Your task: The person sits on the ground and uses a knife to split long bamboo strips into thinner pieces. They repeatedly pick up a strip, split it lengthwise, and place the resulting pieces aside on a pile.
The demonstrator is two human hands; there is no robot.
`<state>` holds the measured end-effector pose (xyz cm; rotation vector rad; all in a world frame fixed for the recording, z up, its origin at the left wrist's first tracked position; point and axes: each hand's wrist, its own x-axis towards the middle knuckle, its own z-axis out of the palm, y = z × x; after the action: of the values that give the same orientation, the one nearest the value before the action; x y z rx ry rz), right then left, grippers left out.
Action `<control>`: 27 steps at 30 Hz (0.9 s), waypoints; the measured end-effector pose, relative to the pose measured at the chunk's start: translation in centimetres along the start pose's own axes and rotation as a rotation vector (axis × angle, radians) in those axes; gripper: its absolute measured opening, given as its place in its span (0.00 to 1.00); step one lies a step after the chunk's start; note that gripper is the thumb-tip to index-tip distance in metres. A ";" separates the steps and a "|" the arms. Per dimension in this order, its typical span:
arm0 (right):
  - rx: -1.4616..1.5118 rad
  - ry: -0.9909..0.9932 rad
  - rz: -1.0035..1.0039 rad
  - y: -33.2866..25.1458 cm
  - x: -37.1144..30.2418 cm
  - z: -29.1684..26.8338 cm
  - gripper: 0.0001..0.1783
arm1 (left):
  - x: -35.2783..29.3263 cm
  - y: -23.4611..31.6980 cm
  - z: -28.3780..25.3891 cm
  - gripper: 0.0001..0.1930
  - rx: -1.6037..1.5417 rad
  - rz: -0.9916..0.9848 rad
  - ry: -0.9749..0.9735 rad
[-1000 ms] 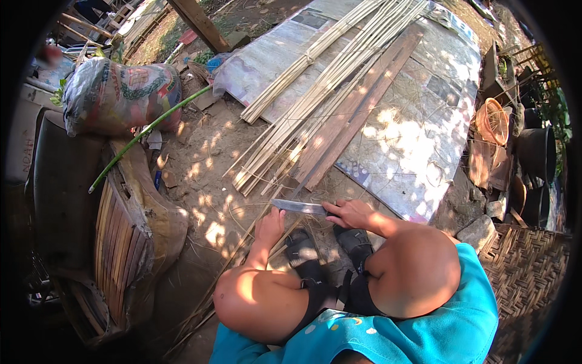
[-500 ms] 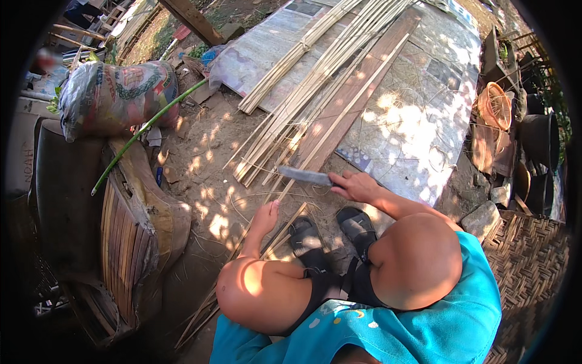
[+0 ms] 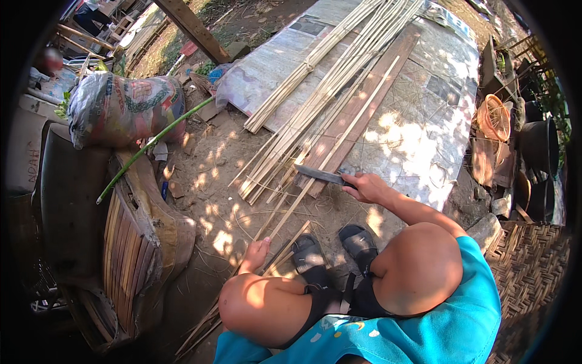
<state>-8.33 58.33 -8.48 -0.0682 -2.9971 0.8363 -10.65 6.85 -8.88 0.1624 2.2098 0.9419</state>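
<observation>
My left hand (image 3: 255,253) is closed on the near part of a thin pale bamboo strip (image 3: 356,123), just past my left knee. The strip slants away to the far right, lying over a dark brown wooden board (image 3: 388,68). In my right hand (image 3: 367,187) is a knife with a long grey blade (image 3: 321,175), gripped by its handle. Its blade crosses over the strip near the board's close end, seemingly touching it. Bundled bamboo strips (image 3: 321,104) lie left of the board.
A patterned sheet (image 3: 418,136) spreads under the board and bundles. To the left are a stuffed sack (image 3: 130,109), a green stalk (image 3: 154,138) and stacked wooden slats (image 3: 124,261). An orange basket (image 3: 494,118) and woven mat (image 3: 530,273) are at right. My sandalled feet (image 3: 309,252) rest on dirt.
My left hand has drawn back toward my left knee, and the strip has slid nearer with it beneath the blade. The knife stays at the board's near end. The view has shifted slightly.
</observation>
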 end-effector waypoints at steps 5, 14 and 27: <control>-0.143 0.188 0.262 10.2 2.7 -6.4 0.18 | -3.7 -5.3 -2.1 0.24 0.227 -0.094 0.108; -0.013 -0.039 -0.060 -3.0 -1.4 0.4 0.22 | 6.0 9.0 4.0 0.21 0.548 0.279 0.223; -0.091 0.212 0.534 12.0 1.3 -9.7 0.20 | 1.3 4.0 0.8 0.23 0.382 0.216 0.038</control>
<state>-8.80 73.67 -6.34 -0.9279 -2.8353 0.6595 -11.72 10.70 -7.27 0.5736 2.4230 0.6254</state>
